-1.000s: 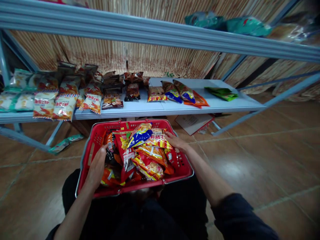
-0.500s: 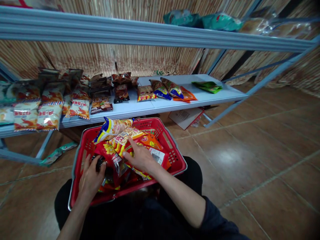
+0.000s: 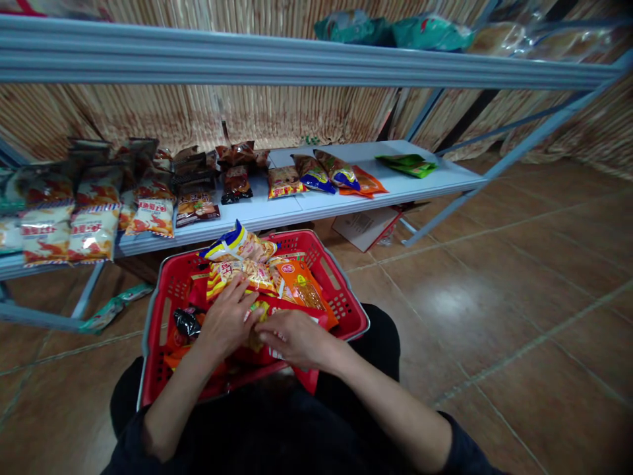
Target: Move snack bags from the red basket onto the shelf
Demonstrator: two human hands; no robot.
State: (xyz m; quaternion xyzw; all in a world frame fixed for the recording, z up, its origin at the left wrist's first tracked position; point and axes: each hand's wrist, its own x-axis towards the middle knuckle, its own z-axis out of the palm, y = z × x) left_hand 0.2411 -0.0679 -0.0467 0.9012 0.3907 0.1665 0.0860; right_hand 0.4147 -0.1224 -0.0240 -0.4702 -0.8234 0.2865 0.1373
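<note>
A red plastic basket (image 3: 346, 310) rests on my lap, heaped with snack packets. My left hand (image 3: 225, 323) and my right hand (image 3: 297, 340) meet over the near side of the pile, fingers curled round a red snack packet (image 3: 297, 310) with yellow print. An orange packet (image 3: 299, 284), a red-and-yellow striped packet (image 3: 237, 272) and a blue-and-yellow packet (image 3: 237, 243) lie on top further back. A small black packet (image 3: 186, 322) sits at the basket's left.
A pale blue shelf (image 3: 321, 204) in front carries rows of snack packets (image 3: 93, 221), with green packets (image 3: 408, 165) at its right end. An upper shelf beam (image 3: 297, 63) crosses overhead. A cardboard box (image 3: 366, 227) lies under the shelf. A dropped packet (image 3: 113, 307) lies on the brown tiled floor.
My left hand moved right from the black packet to the red packet. My right hand drew back toward me and joined it. The packets on top shifted slightly.
</note>
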